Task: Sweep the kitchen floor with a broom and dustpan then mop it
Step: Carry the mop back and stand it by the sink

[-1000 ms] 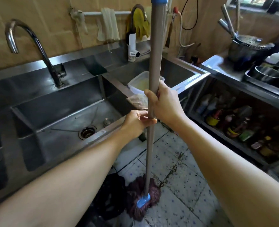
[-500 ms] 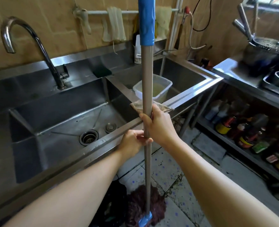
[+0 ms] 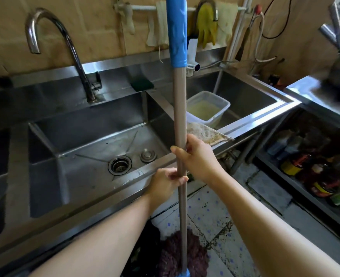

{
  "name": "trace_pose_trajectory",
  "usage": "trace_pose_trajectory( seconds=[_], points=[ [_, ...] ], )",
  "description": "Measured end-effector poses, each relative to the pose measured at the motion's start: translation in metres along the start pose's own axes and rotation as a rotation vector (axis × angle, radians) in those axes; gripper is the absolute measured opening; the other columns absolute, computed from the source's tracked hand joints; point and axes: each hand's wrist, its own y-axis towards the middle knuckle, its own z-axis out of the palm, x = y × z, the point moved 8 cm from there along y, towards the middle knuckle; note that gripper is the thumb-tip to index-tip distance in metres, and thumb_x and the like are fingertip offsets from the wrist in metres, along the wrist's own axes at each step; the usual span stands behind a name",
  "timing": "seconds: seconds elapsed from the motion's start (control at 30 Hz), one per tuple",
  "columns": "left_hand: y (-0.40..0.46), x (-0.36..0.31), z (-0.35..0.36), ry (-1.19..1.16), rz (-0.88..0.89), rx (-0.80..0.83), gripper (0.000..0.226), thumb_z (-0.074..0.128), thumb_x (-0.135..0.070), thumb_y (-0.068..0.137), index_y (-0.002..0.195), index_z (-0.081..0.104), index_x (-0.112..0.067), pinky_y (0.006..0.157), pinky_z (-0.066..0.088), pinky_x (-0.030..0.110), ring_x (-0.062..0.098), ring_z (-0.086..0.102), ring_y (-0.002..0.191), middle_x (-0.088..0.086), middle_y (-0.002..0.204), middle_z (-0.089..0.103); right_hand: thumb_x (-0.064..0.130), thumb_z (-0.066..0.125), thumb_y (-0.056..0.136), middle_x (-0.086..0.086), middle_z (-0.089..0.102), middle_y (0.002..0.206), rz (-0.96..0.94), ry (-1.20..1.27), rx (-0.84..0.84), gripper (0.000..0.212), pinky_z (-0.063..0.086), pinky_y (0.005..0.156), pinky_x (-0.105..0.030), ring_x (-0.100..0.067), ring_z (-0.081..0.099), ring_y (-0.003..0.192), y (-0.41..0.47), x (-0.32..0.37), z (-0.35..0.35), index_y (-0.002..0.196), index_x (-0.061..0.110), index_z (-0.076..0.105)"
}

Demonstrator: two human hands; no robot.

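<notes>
A mop stands nearly upright in front of me, its grey handle [image 3: 179, 108] topped by a blue sleeve [image 3: 177, 31]. My right hand [image 3: 200, 158] grips the handle from the right at mid height. Just below it my left hand [image 3: 165, 183] grips the same handle from the left. The dark maroon mop head [image 3: 177, 256] rests on the tiled floor [image 3: 211, 214] at the bottom of the view, close to the sink unit. No broom or dustpan is in sight.
A steel double sink [image 3: 97, 148] with a tall tap [image 3: 65, 50] fills the left. A plastic tub [image 3: 209, 107] sits in the right basin and a cloth [image 3: 207, 132] lies on its rim. A steel counter's shelf of bottles [image 3: 315, 172] stands at right.
The view has pulled back and up from the sink. Both hands keep their grip on the handle, now lower in the view, and the mop head has slid nearer to my feet.
</notes>
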Motion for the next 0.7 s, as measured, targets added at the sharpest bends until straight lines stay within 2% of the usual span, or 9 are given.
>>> trace_pose_trajectory(
  seconds=[0.07,0.1,0.17,0.23,0.3,0.37,0.47,0.53,0.7],
  points=[
    [0.0,0.004,-0.003,-0.013,-0.036,-0.017,0.008,0.067,-0.02,0.085,0.081,0.071,-0.016,0.069,0.052,0.026,0.006,0.064,0.07,0.0,0.076,0.071,0.042,0.061,0.086,-0.003,0.063,0.086,-0.016,-0.016,0.034,0.031,0.053,0.077,-0.043,-0.02,0.061,0.081,0.004,0.005,0.003,0.096,0.013,0.057],
    [0.0,0.005,-0.005,-0.024,-0.057,-0.028,0.009,0.066,-0.02,0.085,0.082,0.071,-0.014,0.068,0.052,0.03,0.009,0.063,0.07,0.005,0.077,0.071,0.042,0.061,0.086,-0.003,0.063,0.086,-0.026,-0.025,0.053,0.032,0.054,0.077,-0.043,-0.02,0.061,0.08,0.006,0.008,0.005,0.096,0.012,0.057],
    [-0.001,0.007,-0.009,-0.013,-0.077,-0.058,0.005,0.068,-0.02,0.084,0.08,0.071,-0.019,0.06,0.05,0.021,0.001,0.06,0.064,-0.005,0.069,0.068,0.042,0.062,0.086,-0.005,0.065,0.087,-0.04,-0.039,0.085,0.033,0.054,0.078,-0.043,-0.021,0.063,0.081,0.008,0.011,0.007,0.096,0.011,0.058],
    [-0.003,0.007,-0.012,0.013,-0.078,-0.077,0.006,0.069,-0.021,0.082,0.079,0.071,-0.025,0.059,0.047,0.011,-0.008,0.061,0.063,-0.015,0.065,0.068,0.042,0.063,0.085,-0.007,0.066,0.088,-0.058,-0.049,0.106,0.034,0.054,0.079,-0.044,-0.022,0.064,0.082,0.01,0.013,0.008,0.096,0.009,0.059],
    [-0.004,0.005,-0.015,0.019,-0.073,-0.083,0.01,0.071,-0.02,0.081,0.075,0.069,-0.028,0.057,0.043,0.004,-0.011,0.06,0.06,-0.02,0.06,0.066,0.042,0.063,0.085,-0.007,0.067,0.088,-0.077,-0.058,0.12,0.034,0.054,0.079,-0.044,-0.023,0.064,0.083,0.011,0.016,0.009,0.096,0.009,0.06],
    [-0.005,0.003,-0.02,0.014,-0.08,-0.105,0.014,0.072,-0.018,0.079,0.072,0.069,-0.03,0.058,0.042,0.004,-0.009,0.061,0.059,-0.021,0.059,0.066,0.042,0.063,0.085,-0.007,0.067,0.088,-0.088,-0.067,0.12,0.033,0.054,0.079,-0.044,-0.023,0.064,0.083,0.011,0.016,0.009,0.095,0.01,0.061],
    [-0.003,0.0,-0.027,-0.033,-0.099,-0.143,0.017,0.076,-0.015,0.075,0.072,0.071,-0.031,0.079,0.054,0.022,0.004,0.069,0.077,-0.01,0.072,0.073,0.041,0.064,0.085,-0.009,0.066,0.088,-0.079,-0.061,0.101,0.034,0.053,0.079,-0.045,-0.024,0.063,0.083,0.014,0.015,0.008,0.093,0.008,0.061],
    [-0.002,-0.001,-0.03,-0.044,-0.118,-0.144,0.014,0.077,-0.013,0.074,0.075,0.073,-0.027,0.088,0.054,0.035,0.014,0.07,0.082,-0.003,0.077,0.074,0.041,0.064,0.084,-0.011,0.065,0.088,-0.075,-0.052,0.091,0.035,0.052,0.079,-0.045,-0.025,0.062,0.083,0.015,0.014,0.008,0.093,0.007,0.06],
    [0.0,0.0,-0.031,-0.041,-0.14,-0.145,0.01,0.077,-0.015,0.074,0.079,0.075,-0.022,0.09,0.052,0.039,0.014,0.07,0.084,-0.003,0.08,0.074,0.041,0.065,0.084,-0.01,0.066,0.089,-0.07,-0.044,0.096,0.035,0.053,0.079,-0.044,-0.025,0.062,0.084,0.019,0.012,0.01,0.095,0.008,0.061]
  ],
)
